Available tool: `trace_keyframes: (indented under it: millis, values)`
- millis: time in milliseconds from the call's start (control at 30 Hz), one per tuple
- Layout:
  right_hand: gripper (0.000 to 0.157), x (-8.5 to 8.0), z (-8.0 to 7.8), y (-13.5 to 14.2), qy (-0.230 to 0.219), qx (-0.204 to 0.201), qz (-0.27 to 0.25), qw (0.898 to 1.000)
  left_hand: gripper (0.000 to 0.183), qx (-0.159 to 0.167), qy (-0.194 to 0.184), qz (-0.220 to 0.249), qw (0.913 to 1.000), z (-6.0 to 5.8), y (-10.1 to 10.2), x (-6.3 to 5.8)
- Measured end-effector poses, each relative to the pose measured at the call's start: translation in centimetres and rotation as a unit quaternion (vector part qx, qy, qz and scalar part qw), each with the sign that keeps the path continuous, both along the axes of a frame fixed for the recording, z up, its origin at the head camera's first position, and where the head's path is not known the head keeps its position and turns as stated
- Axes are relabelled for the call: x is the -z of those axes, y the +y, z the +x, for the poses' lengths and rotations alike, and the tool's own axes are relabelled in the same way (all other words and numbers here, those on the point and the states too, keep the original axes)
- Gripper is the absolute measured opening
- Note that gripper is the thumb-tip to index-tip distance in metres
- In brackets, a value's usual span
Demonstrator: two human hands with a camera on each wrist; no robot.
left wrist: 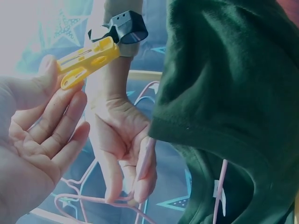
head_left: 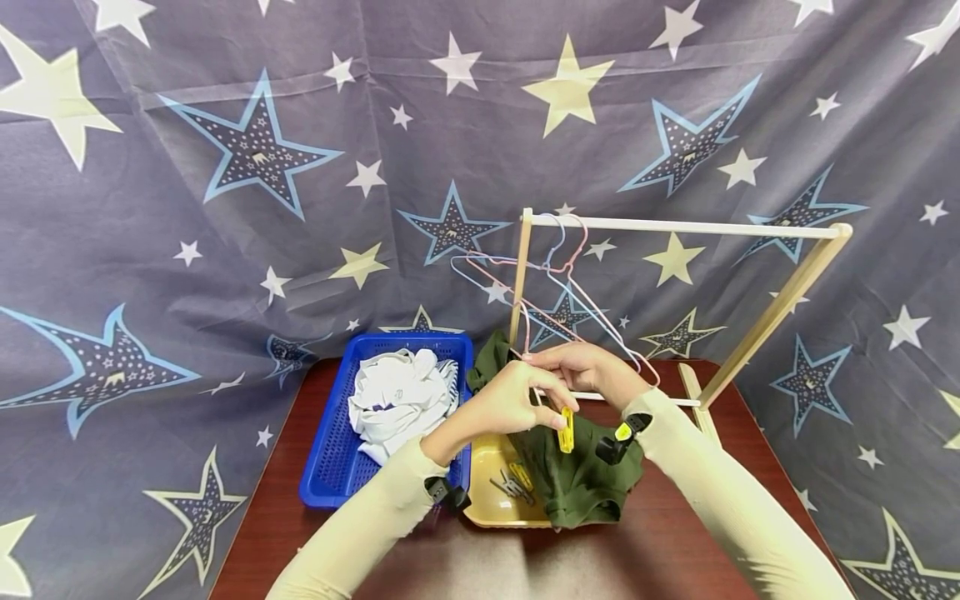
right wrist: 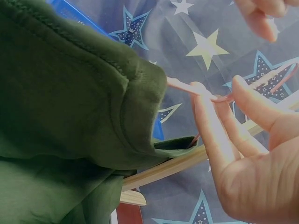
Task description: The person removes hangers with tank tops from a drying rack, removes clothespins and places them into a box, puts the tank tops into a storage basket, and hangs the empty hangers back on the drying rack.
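Note:
Between thumb and fingertips, my left hand (head_left: pixel 517 402) pinches a yellow clothespin (head_left: pixel 566 431), which the left wrist view shows side-on (left wrist: pixel 88 60). My right hand (head_left: pixel 588 371) holds a pink hanger (right wrist: pixel 180 85), its fingers bent about the wire near the neck. A dark green garment (head_left: pixel 588 475) hangs on this hanger, its neckline (right wrist: pixel 140 107) close to the right fingers. The garment's lower part droops over a yellow tray (head_left: pixel 487 510) and hides much of it. In the left wrist view, the clothespin is apart from the garment (left wrist: pixel 229 70).
A blue basket (head_left: pixel 322 467) with white clothes (head_left: pixel 397 400) stands left of the tray. Several clothespins (head_left: pixel 517 482) lie in the tray. Behind the hands rises a rack (head_left: pixel 675 226) with a blue hanger (head_left: pixel 558 242) and a pink one on its bar. Brown table (head_left: pixel 675 533) beneath.

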State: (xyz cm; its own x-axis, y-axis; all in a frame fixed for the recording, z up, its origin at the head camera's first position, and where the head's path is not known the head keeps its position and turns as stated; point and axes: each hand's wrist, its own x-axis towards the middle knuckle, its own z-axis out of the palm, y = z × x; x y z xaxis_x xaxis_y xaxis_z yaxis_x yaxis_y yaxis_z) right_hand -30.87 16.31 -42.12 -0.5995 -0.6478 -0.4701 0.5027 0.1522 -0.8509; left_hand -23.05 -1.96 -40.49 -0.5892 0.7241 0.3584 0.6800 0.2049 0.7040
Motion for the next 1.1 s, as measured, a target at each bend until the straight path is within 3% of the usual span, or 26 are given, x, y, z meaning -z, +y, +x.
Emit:
trace_keyframes:
  millis: [100,333,567,933,1100]
  values:
    - [0.048,0.0,0.0,0.0,-0.004,-0.001,-0.007,1.000,0.019,-0.006,-0.004,0.015,0.9999,0.0,-0.1,-0.3]
    - [0.048,-0.1,0.0,0.1,-0.025,0.010,-0.021,0.999,0.019,-0.010,-0.057,0.063,0.9963,-0.2,-0.6,-0.6]
    - [0.046,-0.4,0.2,0.2,0.000,0.004,-0.013,1.000,0.027,-0.005,-0.078,0.103,0.9916,-0.8,-1.3,-0.6]
    - [0.038,-1.4,-0.2,0.8,0.018,0.068,0.048,0.996,0.032,-0.028,-0.161,0.146,0.9756,-1.1,-2.6,0.5]
    - [0.034,-2.3,-0.2,1.3,0.026,0.061,0.061,0.996,0.031,-0.046,-0.162,0.156,0.9733,-1.3,-3.3,0.8]
